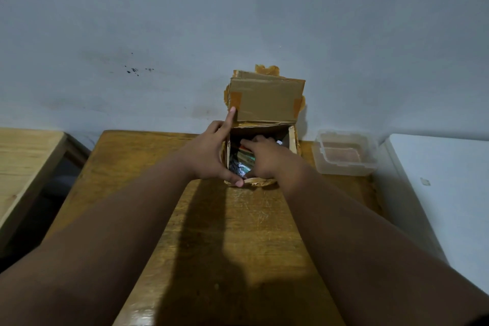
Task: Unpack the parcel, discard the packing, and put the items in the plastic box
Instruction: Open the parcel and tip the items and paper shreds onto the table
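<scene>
Cardboard parcel [267,100], likely light and floppy-walled, sits against the straight bracing fingers [230,116] of the left hand [209,152], while the right hand [264,159], grip unclear, dips its fingers [247,143] onto small packets [244,157] best pinched by their edges.

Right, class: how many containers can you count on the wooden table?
2. The open cardboard parcel stands at the far middle of the table. The clear plastic box sits just right of it. A smaller one could be hidden behind the parcel.
</scene>
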